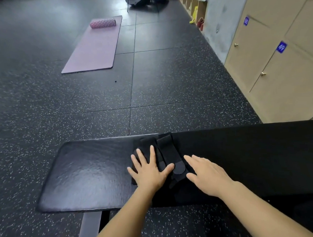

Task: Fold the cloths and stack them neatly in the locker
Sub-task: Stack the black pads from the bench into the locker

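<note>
The lockers [267, 64] beyond the bench's right end are closed, their contents hidden. The folded black cloth [168, 149] lies on the bench [86, 174], its edges hard to tell from the black padding and its long axis crossing the bench away from the person. The left hand [148, 173] presses it with fingers spread, and the right hand [207, 175] lies flat alongside, fingers straight.
</note>
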Demonstrator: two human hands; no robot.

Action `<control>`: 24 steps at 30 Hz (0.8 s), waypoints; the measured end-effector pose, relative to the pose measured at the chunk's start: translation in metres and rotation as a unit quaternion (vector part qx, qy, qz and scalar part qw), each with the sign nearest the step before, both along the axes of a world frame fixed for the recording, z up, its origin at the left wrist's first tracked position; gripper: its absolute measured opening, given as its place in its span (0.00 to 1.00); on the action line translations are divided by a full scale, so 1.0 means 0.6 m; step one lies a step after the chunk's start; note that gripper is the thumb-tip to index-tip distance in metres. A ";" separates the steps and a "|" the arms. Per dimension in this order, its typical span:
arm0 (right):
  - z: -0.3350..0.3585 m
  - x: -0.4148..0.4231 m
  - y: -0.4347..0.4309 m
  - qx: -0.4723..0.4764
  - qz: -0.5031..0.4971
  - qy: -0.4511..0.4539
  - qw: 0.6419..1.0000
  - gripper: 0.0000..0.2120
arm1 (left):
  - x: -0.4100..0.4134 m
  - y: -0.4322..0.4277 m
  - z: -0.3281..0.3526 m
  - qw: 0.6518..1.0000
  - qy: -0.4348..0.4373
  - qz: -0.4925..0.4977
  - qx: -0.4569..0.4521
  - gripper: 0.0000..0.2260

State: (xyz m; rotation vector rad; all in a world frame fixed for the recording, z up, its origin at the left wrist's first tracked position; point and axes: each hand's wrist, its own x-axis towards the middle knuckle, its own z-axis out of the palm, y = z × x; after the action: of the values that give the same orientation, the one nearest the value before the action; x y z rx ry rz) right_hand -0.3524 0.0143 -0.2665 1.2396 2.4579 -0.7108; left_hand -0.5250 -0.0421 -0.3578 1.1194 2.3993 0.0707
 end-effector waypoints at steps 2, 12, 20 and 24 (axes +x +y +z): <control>-0.007 0.025 0.007 -0.010 -0.025 0.004 1.000 0.27 | 0.044 0.023 0.006 1.000 -0.011 -0.028 -0.001 0.45; -0.033 0.183 0.067 -0.055 -0.180 0.015 0.982 0.27 | 0.242 0.109 0.022 0.992 -0.057 -0.116 -0.005 0.44; -0.045 0.275 0.115 -0.061 -0.253 0.038 0.965 0.28 | 0.343 0.170 0.024 0.990 -0.067 -0.123 -0.002 0.44; -0.052 0.310 0.134 -0.049 -0.277 0.060 0.958 0.28 | 0.384 0.200 0.024 0.990 -0.076 -0.120 0.004 0.44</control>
State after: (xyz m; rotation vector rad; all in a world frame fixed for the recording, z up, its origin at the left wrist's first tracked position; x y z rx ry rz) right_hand -0.1665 0.0945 -0.2978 1.9196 2.1274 -1.0555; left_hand -0.2944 0.0777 -0.3436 1.3468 2.1176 0.0821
